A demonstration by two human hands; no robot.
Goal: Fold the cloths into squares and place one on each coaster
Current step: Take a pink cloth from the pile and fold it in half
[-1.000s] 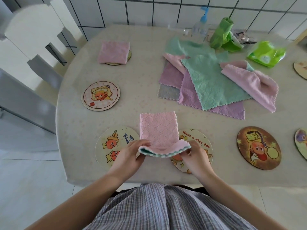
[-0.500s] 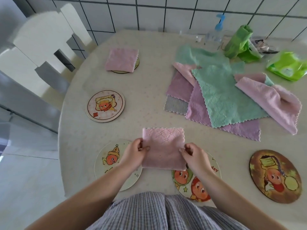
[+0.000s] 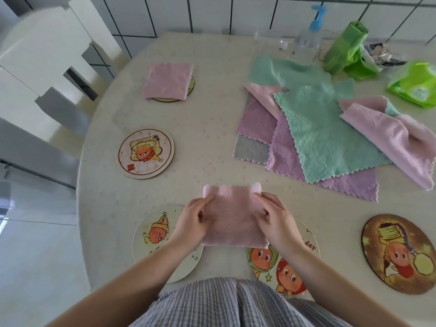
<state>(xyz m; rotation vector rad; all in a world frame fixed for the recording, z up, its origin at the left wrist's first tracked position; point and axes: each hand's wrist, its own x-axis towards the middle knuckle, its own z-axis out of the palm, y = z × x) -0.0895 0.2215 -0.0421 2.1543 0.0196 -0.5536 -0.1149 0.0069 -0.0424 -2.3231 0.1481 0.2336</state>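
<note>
Folded pink cloth (image 3: 232,218) lies flat on the table (image 3: 212,138), roughly square, no clear long axis. Left hand (image 3: 191,223) presses its left edge and right hand (image 3: 276,223) its right edge; fingers lie over the cloth, whether thumbs pinch underneath I cannot tell. Left of the cloth, partly under the left hand: a bare coaster (image 3: 160,241). Right of the cloth: another coaster (image 3: 278,263). Both touch or nearly touch the cloth; either hand is equally near.

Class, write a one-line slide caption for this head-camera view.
Both hands hold a folded pink cloth flat between two coasters; another sits finished.
</note>
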